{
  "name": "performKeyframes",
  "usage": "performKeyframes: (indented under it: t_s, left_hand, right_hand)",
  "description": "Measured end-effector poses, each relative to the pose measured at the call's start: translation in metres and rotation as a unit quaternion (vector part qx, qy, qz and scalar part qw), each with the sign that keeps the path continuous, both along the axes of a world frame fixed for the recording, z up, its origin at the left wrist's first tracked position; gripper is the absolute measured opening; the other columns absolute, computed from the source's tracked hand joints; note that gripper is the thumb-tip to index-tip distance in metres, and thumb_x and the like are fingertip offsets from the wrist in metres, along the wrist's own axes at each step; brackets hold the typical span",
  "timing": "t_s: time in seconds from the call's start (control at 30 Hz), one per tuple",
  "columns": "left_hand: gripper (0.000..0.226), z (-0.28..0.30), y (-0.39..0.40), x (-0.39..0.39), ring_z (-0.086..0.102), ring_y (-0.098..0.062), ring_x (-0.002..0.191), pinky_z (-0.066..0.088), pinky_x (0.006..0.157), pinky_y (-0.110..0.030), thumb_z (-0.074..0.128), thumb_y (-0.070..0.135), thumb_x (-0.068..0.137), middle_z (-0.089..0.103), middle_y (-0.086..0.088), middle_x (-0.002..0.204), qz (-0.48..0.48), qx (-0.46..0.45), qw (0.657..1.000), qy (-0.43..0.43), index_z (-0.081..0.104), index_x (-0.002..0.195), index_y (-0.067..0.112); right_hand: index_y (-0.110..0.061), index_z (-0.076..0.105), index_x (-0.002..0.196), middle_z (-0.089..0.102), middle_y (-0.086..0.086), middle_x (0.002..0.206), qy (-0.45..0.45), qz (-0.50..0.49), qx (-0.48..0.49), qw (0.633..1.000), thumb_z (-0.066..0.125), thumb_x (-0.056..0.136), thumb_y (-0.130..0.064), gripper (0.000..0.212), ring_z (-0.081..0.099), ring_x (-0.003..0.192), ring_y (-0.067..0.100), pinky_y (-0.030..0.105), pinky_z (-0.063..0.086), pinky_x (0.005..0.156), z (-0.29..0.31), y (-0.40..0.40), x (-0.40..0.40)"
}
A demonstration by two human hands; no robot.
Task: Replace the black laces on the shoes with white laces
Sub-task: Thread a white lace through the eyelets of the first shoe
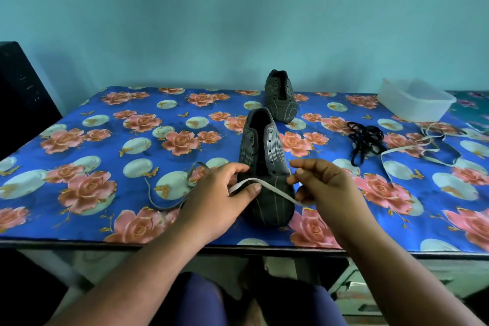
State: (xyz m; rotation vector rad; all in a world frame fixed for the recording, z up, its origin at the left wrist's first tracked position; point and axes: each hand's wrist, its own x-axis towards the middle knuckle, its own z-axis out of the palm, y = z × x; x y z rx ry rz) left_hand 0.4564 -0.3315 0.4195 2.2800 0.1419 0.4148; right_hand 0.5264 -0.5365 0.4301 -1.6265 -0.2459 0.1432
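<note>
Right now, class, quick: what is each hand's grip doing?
Left hand: pinches the white lace between thumb and fingers, over the near shoe.
Right hand: fingers curled, holds the same lace's other end.

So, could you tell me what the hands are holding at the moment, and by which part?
Both hold one white lace stretched over the near shoe's toe: left hand pinches it mid-length, right hand grips it further along.
</note>
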Motion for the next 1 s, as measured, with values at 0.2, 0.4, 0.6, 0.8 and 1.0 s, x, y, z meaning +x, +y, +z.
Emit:
performKeyframes:
  t_s: [0.2,0.4,0.6,0.8,1.0]
  left_hand:
    - [0.044,0.013,0.0,-0.001,0.059,0.0,0.099,0.045,0.081,-0.012,0.071,0.055,0.085,0.061,0.017,0.119,-0.053,0.008,0.998,-0.024,0.068,0.122,0.033]
    - [0.065,0.03,0.004,-0.006,0.044,0.02,0.125,0.041,0.105,-0.009,0.089,0.021,0.073,0.04,0.013,0.147,-0.188,-0.106,0.975,0.057,0.062,0.132,0.026]
    - [0.08,0.04,0.012,-0.012,0.048,0.024,0.12,0.045,0.089,-0.003,0.088,0.007,0.068,0.031,0.021,0.157,-0.241,-0.197,0.944,0.105,0.057,0.139,0.029]
    - [0.02,0.023,0.013,0.014,0.062,-0.009,0.111,0.053,0.096,-0.038,0.073,0.035,0.093,0.052,0.021,0.133,-0.081,0.002,0.997,0.009,0.071,0.112,0.038]
    - [0.015,0.026,-0.003,0.024,0.047,-0.015,0.123,0.04,0.1,-0.041,0.064,0.037,0.096,0.055,0.017,0.123,-0.037,0.127,0.991,-0.001,0.075,0.106,0.034]
  right_hand:
    - [-0.026,0.057,0.111,0.076,-0.01,0.088,-0.13,0.018,-0.159,0.979,0.056,0.104,-0.019,0.01,0.067,0.067,0.011,0.031,0.05,0.063,0.017,-0.014,0.004]
    - [-0.031,0.068,0.09,0.074,-0.015,0.081,-0.209,0.003,-0.251,0.945,0.068,0.097,-0.023,0.01,0.068,0.073,0.007,0.031,0.054,0.069,0.019,-0.011,0.006]
    - [-0.03,0.074,0.092,0.074,-0.016,0.082,-0.275,-0.018,-0.289,0.917,0.074,0.092,-0.025,0.005,0.066,0.075,0.003,0.021,0.048,0.065,0.019,-0.002,0.006]
    - [-0.026,0.073,0.098,0.076,-0.009,0.089,-0.341,-0.032,-0.345,0.874,0.07,0.095,-0.025,0.004,0.068,0.081,0.017,0.035,0.054,0.065,0.016,0.008,0.011]
    - [-0.024,0.072,0.095,0.071,-0.005,0.079,-0.408,-0.044,-0.368,0.835,0.071,0.094,-0.022,0.003,0.064,0.076,0.025,0.032,0.041,0.06,0.012,0.011,0.014]
